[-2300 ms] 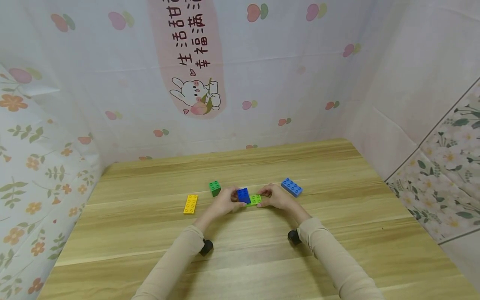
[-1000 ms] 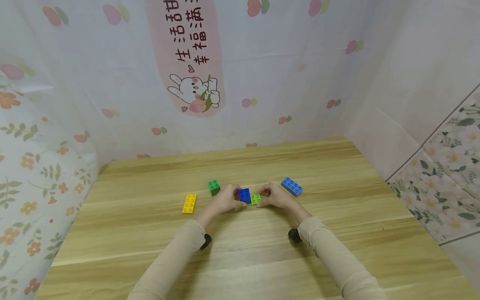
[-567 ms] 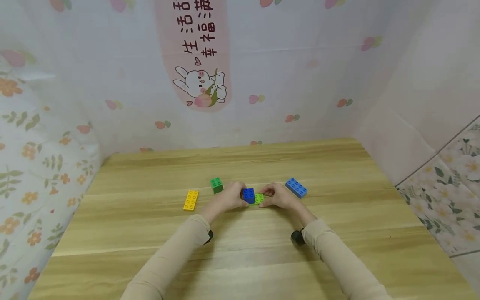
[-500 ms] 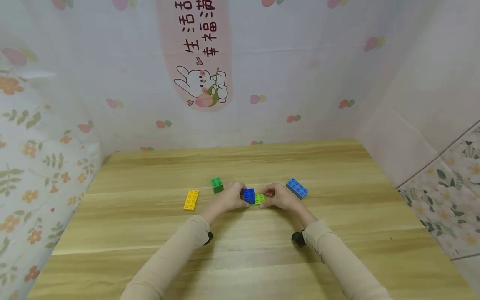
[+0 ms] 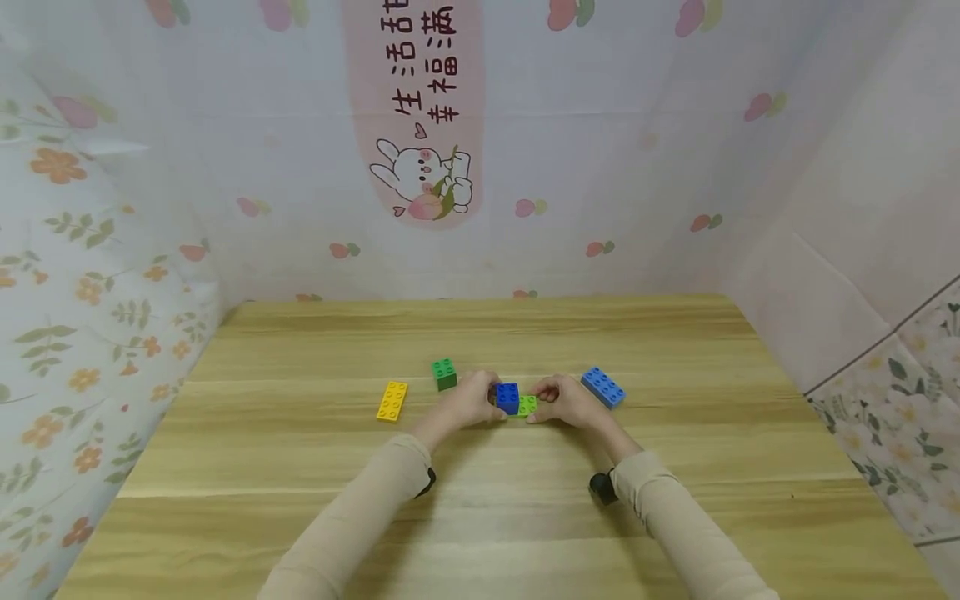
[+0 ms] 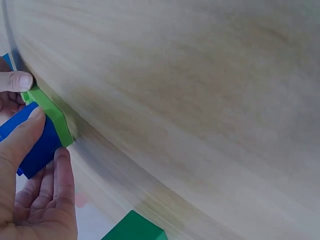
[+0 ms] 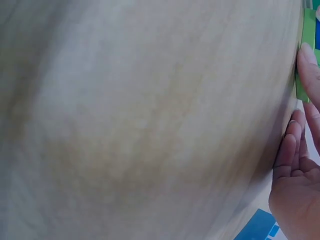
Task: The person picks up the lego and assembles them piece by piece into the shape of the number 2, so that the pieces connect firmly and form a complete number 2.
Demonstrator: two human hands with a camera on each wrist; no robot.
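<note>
A dark blue building brick (image 5: pixel 507 398) sits on the left part of a flat light green brick (image 5: pixel 528 406), which lies on the table. My left hand (image 5: pixel 474 401) pinches the blue brick between thumb and fingers, as the left wrist view shows with its blue side (image 6: pixel 42 147) facing the camera. From the right, my right hand (image 5: pixel 566 402) pinches the free end of the light green brick, its thumb along the near side. In the right wrist view the green edge (image 7: pixel 302 85) shows beside that thumb. Whether the blue brick is fully seated cannot be seen.
A green brick (image 5: pixel 444 374) stands behind and left of the left hand. Farther left lies a flat yellow brick (image 5: pixel 392 402). A lighter blue long brick (image 5: pixel 603 387) lies just beyond the right hand. A patterned cloth (image 5: pixel 600 167) hangs behind the wooden table (image 5: pixel 480 533).
The dark blue brick, tilted across the light green one at first, has turned square with it. Both hands keep their hold. The head view has shifted slightly.
</note>
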